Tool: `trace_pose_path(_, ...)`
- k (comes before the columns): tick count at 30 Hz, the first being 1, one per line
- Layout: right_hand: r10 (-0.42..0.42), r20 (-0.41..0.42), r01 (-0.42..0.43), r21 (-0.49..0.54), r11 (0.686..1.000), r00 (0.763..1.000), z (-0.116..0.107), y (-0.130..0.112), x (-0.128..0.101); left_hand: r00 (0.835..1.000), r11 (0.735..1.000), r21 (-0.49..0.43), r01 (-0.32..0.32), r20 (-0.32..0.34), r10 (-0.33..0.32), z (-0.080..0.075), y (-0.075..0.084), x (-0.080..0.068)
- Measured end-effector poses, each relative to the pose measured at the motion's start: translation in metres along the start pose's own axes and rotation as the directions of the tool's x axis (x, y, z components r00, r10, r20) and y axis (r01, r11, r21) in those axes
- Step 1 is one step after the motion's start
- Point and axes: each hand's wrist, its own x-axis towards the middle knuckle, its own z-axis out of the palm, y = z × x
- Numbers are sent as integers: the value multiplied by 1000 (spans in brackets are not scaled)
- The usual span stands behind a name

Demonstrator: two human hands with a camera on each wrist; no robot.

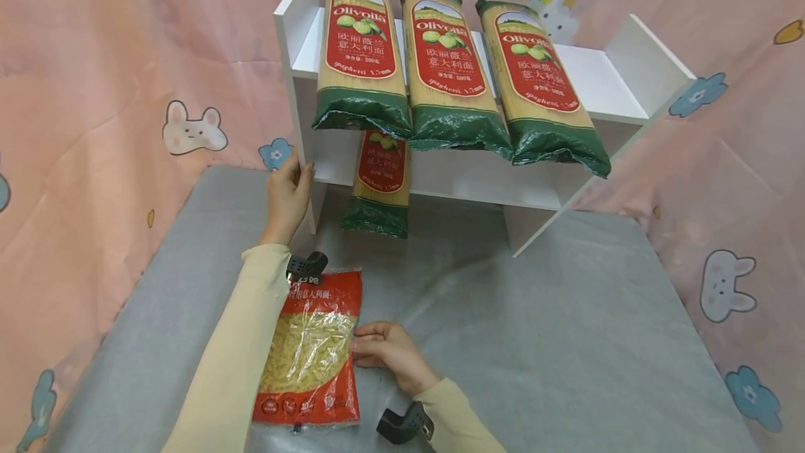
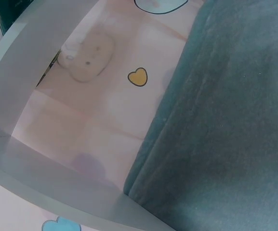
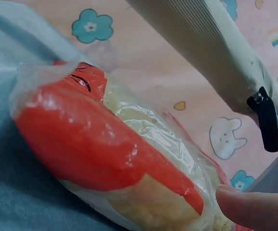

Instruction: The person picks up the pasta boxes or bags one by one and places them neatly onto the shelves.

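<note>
At the left side panel of a white shelf (image 1: pixel 298 117), my left hand (image 1: pixel 287 191) grips the panel's front edge. Below, a red bag of short pasta (image 1: pixel 311 348) with a clear window lies on the grey surface. My right hand (image 1: pixel 393 354) pinches the bag's right edge; its thumb (image 3: pixel 252 207) shows against the bag in the right wrist view. My left sleeve overlaps the bag's upper left in the head view. The left wrist view holds the shelf's white panel (image 2: pixel 52 192) and the grey cloth, with the left hand out of sight.
On the top shelf lean three spaghetti packs: left (image 1: pixel 363 54), middle (image 1: pixel 449 65) and right (image 1: pixel 541 82), their green ends overhanging the front. Another spaghetti pack (image 1: pixel 380 191) juts from the lower shelf. Grey cloth (image 1: pixel 566 341) covers the table, and a pink patterned curtain (image 1: pixel 126 124) hangs around it.
</note>
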Motion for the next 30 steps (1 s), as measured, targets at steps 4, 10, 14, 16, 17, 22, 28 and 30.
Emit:
trace_pose_path(4,-1,4,1,-11,1000,1000,1,-1,0,1000,1000,3,-1,-12,2,1,1,0)
trace_pose_path(10,-6,27,6,-5,1000,1000,4,-4,1,1000,1000,-1,-12,-12,12,1,1,0)
trace_pose_path(14,-6,27,6,5,1000,1000,9,-5,3,1000,1000,-9,-2,-6,2,1,1,0)
trace_pose_path(16,-6,22,6,4,1000,1000,12,-5,3,1000,1000,-11,8,-2,-8,1,1,-1)
trace_pose_path(17,-4,21,4,6,1000,1000,13,-5,3,1000,1000,-15,10,-3,-10,1,0,-1)
trace_pose_path(22,11,13,-11,-24,1000,1000,19,-7,0,1000,1000,-22,7,-9,-7,1,1,0)
trace_pose_path(28,-5,-8,4,-55,998,1000,27,-9,-3,1000,1000,-4,26,5,-26,-2,26,-4)
trace_pose_path(30,-7,-21,6,-43,999,1000,28,-9,-3,999,999,-5,32,9,-32,-4,36,-5)
